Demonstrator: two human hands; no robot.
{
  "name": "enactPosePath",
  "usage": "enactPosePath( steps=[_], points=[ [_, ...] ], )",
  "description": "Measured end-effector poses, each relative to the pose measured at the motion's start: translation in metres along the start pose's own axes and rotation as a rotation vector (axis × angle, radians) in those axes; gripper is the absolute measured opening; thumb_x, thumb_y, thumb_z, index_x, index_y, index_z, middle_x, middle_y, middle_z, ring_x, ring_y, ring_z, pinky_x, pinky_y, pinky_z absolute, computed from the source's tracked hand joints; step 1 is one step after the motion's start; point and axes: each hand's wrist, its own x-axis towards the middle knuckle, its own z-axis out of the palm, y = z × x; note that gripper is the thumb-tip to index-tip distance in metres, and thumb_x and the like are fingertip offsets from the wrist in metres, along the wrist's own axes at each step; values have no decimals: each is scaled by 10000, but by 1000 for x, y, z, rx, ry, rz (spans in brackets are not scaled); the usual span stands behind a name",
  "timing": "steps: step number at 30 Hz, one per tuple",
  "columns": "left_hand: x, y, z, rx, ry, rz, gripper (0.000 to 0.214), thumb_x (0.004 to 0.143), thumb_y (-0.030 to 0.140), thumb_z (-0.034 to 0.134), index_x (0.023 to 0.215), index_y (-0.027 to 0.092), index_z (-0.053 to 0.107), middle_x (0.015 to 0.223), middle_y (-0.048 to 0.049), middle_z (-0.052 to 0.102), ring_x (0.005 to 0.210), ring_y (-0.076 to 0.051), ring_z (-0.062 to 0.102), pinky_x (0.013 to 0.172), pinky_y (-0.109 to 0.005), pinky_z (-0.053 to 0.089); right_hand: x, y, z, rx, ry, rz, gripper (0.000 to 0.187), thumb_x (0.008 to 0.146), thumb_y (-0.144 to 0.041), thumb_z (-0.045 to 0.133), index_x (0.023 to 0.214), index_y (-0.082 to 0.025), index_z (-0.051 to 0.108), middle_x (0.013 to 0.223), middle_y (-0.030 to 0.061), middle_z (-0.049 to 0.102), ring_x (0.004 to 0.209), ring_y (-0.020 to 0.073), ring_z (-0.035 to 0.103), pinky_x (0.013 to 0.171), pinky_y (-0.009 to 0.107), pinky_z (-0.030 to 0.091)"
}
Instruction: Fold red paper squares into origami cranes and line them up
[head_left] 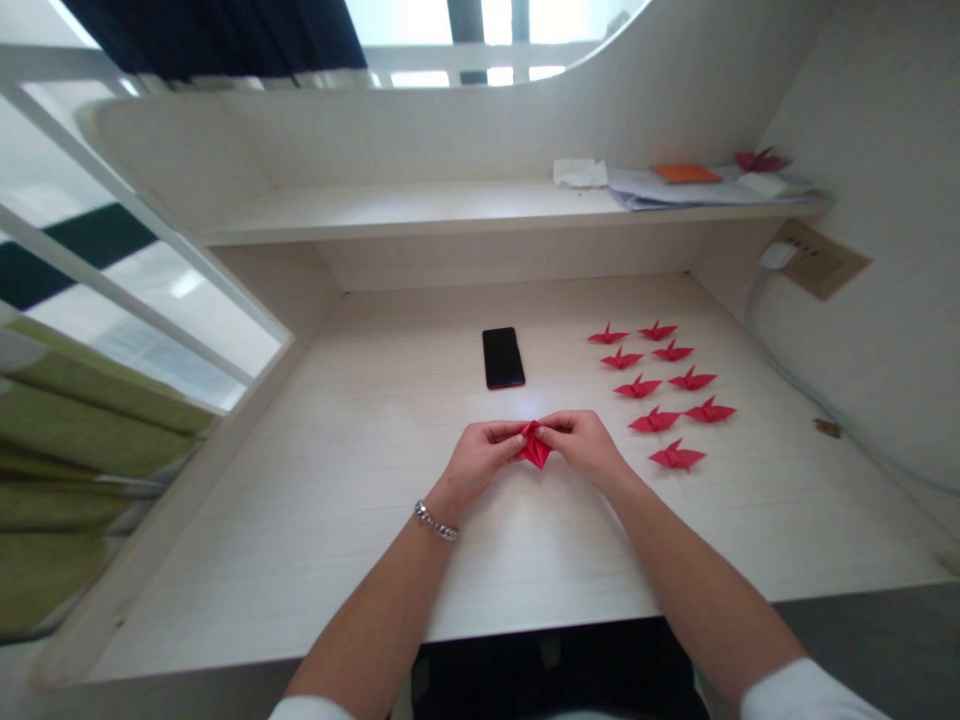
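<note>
A small folded piece of red paper (535,447) is held just above the pale wooden desk (360,480) between both my hands. My left hand (480,460), with a silver bracelet at the wrist, pinches its left side. My right hand (585,445) pinches its right side. Fingers of both hands are closed on the paper. To the right of my hands, several finished red paper cranes (660,385) lie in two rows on the desk.
A black phone (502,357) lies face down beyond my hands. A shelf (420,210) above the desk carries papers, an orange card (684,173) and another red crane (761,160). A wall socket with a white cable (780,258) is at the right.
</note>
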Motion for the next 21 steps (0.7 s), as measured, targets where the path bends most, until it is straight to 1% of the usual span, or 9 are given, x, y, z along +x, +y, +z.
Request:
enactPosePath(
  steps=[8, 13, 15, 18, 21],
  points=[
    [1, 0, 3, 35, 93, -20, 335, 637, 271, 802, 919, 96, 751, 826, -119, 735, 748, -198, 661, 743, -326, 511, 0, 0, 4, -60, 14, 3, 196, 695, -282, 686, 830, -162, 760, 778, 69, 745, 734, 219, 685, 682, 304, 519],
    [0, -1, 4, 2, 74, -28, 340, 645, 301, 795, 913, 97, 751, 805, -112, 731, 726, -196, 652, 729, -333, 509, 0, 0, 5, -80, 37, 5, 192, 705, -308, 682, 801, -160, 757, 758, 68, 742, 716, 214, 679, 664, 295, 514],
    [1, -2, 4, 18, 93, -28, 343, 640, 301, 797, 910, 95, 751, 786, -109, 727, 713, -194, 647, 712, -328, 508, 0, 0, 5, -88, 33, 4, 185, 710, -309, 680, 793, -159, 751, 757, 70, 739, 717, 213, 678, 667, 299, 516],
    [2, -4, 4, 59, 127, -37, 334, 626, 298, 801, 890, 99, 754, 752, -104, 720, 689, -192, 639, 678, -316, 507, 0, -2, 5, -83, 39, -34, 204, 683, -299, 710, 835, -167, 742, 825, 73, 740, 759, 214, 679, 695, 309, 529],
    [2, -5, 4, 93, 119, -62, 316, 629, 307, 792, 864, 98, 755, 729, -103, 713, 671, -187, 632, 645, -298, 501, -1, -4, 5, -59, 36, -91, 292, 655, -309, 744, 916, -178, 734, 912, 76, 734, 799, 209, 677, 720, 313, 538]
  ],
)
